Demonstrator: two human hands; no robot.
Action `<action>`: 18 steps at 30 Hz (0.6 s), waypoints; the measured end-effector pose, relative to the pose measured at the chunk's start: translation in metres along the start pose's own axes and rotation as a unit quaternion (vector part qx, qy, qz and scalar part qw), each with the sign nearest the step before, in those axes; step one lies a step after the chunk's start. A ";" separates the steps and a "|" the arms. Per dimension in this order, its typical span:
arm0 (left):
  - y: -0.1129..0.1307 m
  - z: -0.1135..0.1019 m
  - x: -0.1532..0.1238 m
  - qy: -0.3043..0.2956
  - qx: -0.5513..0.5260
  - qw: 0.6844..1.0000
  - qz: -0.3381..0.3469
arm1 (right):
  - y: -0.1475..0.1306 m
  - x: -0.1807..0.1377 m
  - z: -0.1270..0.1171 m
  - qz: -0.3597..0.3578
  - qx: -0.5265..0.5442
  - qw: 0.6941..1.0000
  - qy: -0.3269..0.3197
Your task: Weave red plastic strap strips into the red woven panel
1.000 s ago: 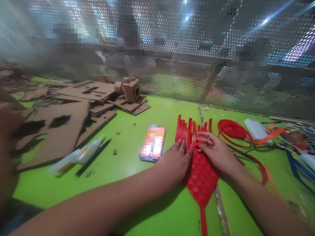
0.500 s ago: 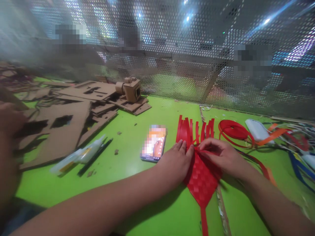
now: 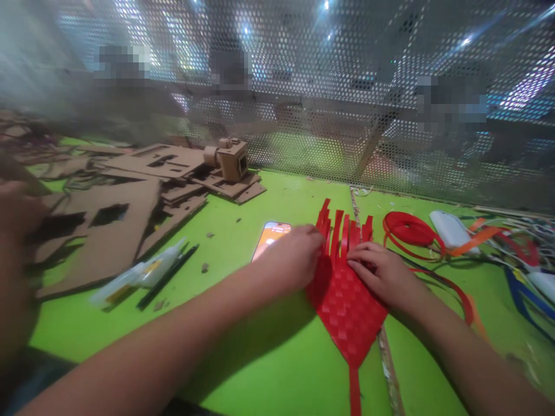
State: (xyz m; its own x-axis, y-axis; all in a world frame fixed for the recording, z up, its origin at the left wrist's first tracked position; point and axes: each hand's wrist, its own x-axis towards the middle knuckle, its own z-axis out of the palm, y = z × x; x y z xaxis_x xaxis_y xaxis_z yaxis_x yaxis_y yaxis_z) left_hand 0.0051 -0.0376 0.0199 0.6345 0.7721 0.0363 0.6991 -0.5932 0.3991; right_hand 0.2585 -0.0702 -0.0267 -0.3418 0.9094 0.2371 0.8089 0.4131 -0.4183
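A red woven mat of plastic strips [image 3: 347,303] lies on the green table [image 3: 260,341], its loose strip ends [image 3: 342,228] fanning up toward the mesh wall. My left hand [image 3: 295,257] is curled at the mat's left edge, fingers closed around the leftmost strips and lifting them. My right hand [image 3: 379,274] rests on the mat's upper right, fingers pressed together on the strips. A phone [image 3: 269,237] with a lit screen lies just left of my left hand, partly hidden by it.
A red strip coil [image 3: 410,231], a white pouch [image 3: 451,228] and orange, blue and red strips [image 3: 515,254] lie at the right. Cardboard cut-outs [image 3: 113,219] and a small cardboard model [image 3: 229,159] fill the left. A glue tube [image 3: 139,277] and a pen [image 3: 167,276] lie nearby. A perforated metal wall [image 3: 303,104] closes the back.
My left hand has gone from lying flat on the mat to curling around its left strips, moving up and left over the phone. The mat's left side has lifted.
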 end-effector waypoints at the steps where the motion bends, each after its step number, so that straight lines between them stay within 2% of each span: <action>1: -0.008 -0.011 0.000 0.011 -0.024 0.999 -0.027 | 0.000 0.000 0.000 0.005 0.003 1.000 -0.001; 3: -0.029 -0.033 -0.001 -0.006 -0.048 0.995 -0.093 | 0.000 0.000 0.001 0.011 0.007 1.000 -0.002; 6: -0.061 -0.054 -0.006 -0.120 0.027 0.969 -0.214 | 0.000 -0.001 0.001 0.015 0.015 1.000 -0.008; 8: -0.075 -0.058 -0.009 -0.196 0.061 0.949 -0.240 | 0.001 -0.001 0.001 0.015 0.020 1.000 -0.009; 10: -0.079 -0.057 -0.010 -0.237 0.065 0.939 -0.241 | 0.001 -0.001 0.001 0.016 0.022 1.000 -0.013; 13: -0.076 -0.052 -0.007 -0.256 0.055 0.932 -0.250 | 0.000 -0.001 0.000 0.021 0.019 0.999 -0.020; 18: -0.077 -0.050 -0.002 -0.248 -0.008 0.929 -0.275 | -0.001 -0.001 0.000 0.024 0.023 0.999 -0.019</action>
State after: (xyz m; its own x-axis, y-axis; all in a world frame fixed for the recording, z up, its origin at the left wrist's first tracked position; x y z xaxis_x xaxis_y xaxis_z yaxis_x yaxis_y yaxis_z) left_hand -0.0666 0.0178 0.0353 0.2594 0.7553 -0.6018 0.9601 -0.1341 0.2455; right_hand 0.2581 -0.0714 -0.0268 -0.3223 0.9289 0.1823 0.8019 0.3702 -0.4690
